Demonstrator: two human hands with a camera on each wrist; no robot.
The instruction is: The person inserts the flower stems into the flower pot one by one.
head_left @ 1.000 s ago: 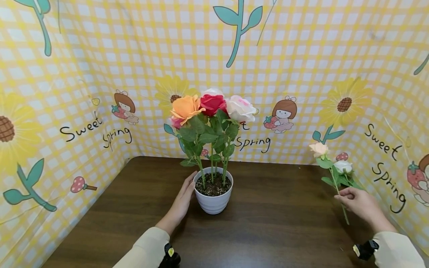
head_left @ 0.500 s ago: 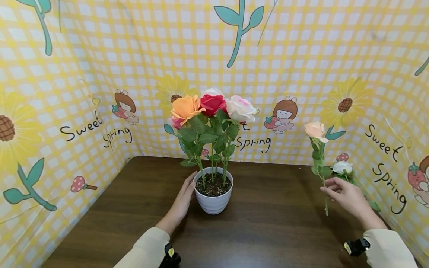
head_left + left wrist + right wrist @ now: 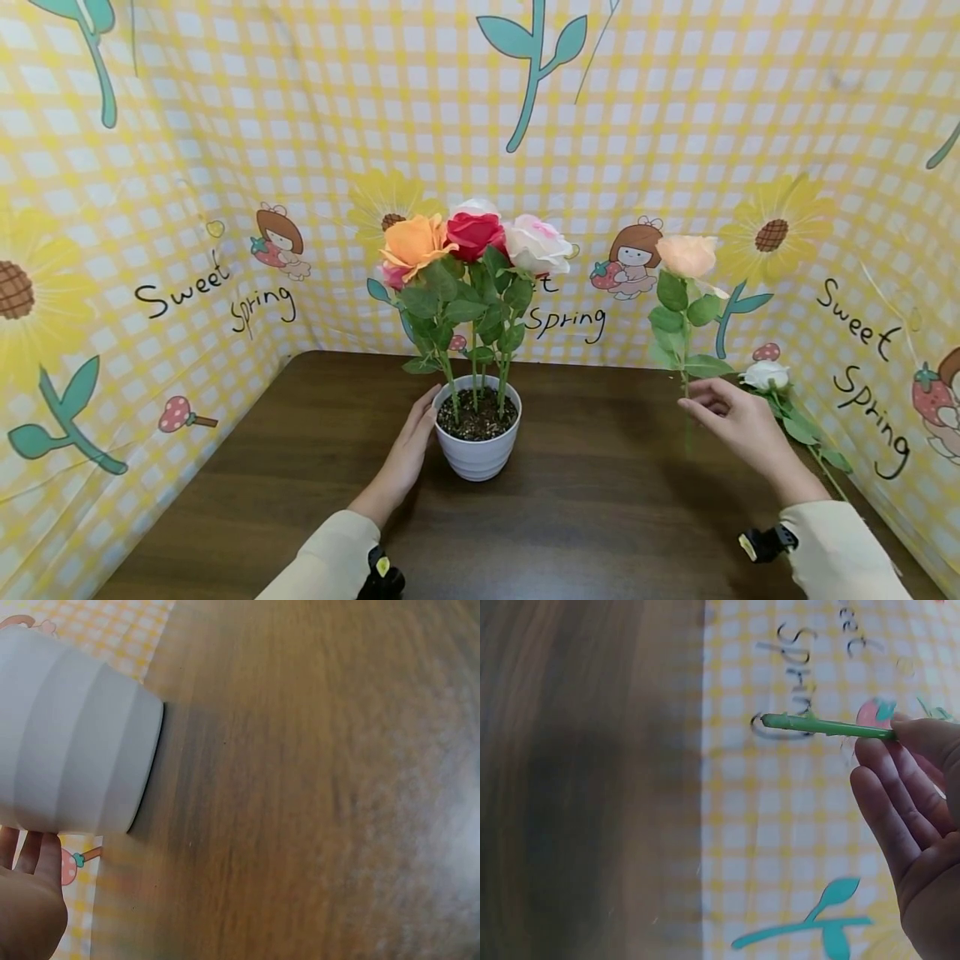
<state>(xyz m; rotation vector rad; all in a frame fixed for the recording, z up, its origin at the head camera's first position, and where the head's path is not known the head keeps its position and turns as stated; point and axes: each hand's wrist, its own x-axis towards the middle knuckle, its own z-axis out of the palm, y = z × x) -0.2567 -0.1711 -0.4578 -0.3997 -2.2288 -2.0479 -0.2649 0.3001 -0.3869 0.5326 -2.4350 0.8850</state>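
My right hand (image 3: 738,425) pinches the green stem of a peach rose (image 3: 687,255) between thumb and fingers, holding it upright above the table. In the right wrist view the bare lower end of the stem (image 3: 829,727) sticks out past the fingertips. My left hand (image 3: 405,450) rests with straight fingers against the left side of a white ribbed flowerpot (image 3: 480,457). The left wrist view shows its fingers at the wall of the pot (image 3: 75,742). Soil (image 3: 477,415) fills the pot, and several roses stand in it, among them an orange rose (image 3: 417,245) and a red rose (image 3: 476,233).
A white rose (image 3: 766,374) with a leafy stem lies on the right side of the dark wooden table (image 3: 585,500), beyond my right forearm. Yellow checked cloth (image 3: 420,100) with printed flowers and lettering encloses the back and both sides.
My right hand has lifted the peach rose from beside the white rose, moved it left and turned it upright. The left hand and the pot have stayed in place.
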